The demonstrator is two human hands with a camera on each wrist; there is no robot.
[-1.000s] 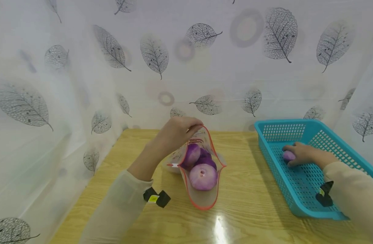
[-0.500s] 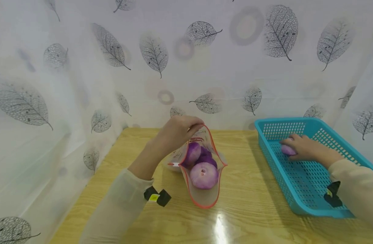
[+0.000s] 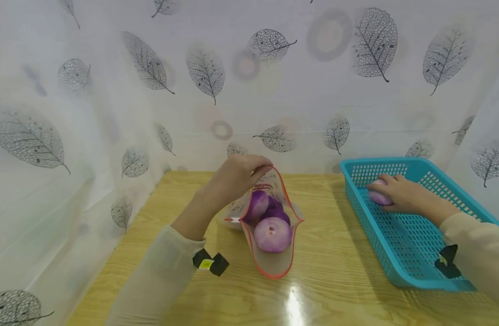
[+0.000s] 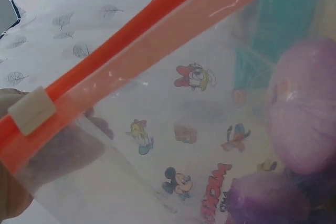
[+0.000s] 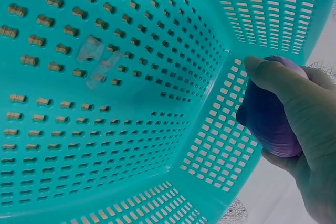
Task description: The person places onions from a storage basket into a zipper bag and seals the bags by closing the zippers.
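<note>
My left hand (image 3: 239,181) pinches the far top edge of a clear zip bag (image 3: 272,267) with a red-orange rim, its mouth spread toward me. Inside lie several purple onions, the nearest onion (image 3: 272,234) pale and round. Cartoon prints and a white slider (image 4: 32,110) show on the bag in the left wrist view. Over the basket at right, my right hand (image 3: 404,194) grips another purple onion (image 3: 379,195). In the right wrist view, thumb and fingers wrap around that onion (image 5: 270,111), which is held off the basket floor.
The teal perforated basket (image 3: 396,276) stands on the right of the wooden table (image 3: 335,271). Small clear scraps (image 5: 100,61) lie on its floor. A white curtain (image 3: 294,104) with leaf prints hangs behind and on both sides.
My right hand has moved slightly left and up with the onion, within the basket area. The left hand and the bag stay almost in place.
</note>
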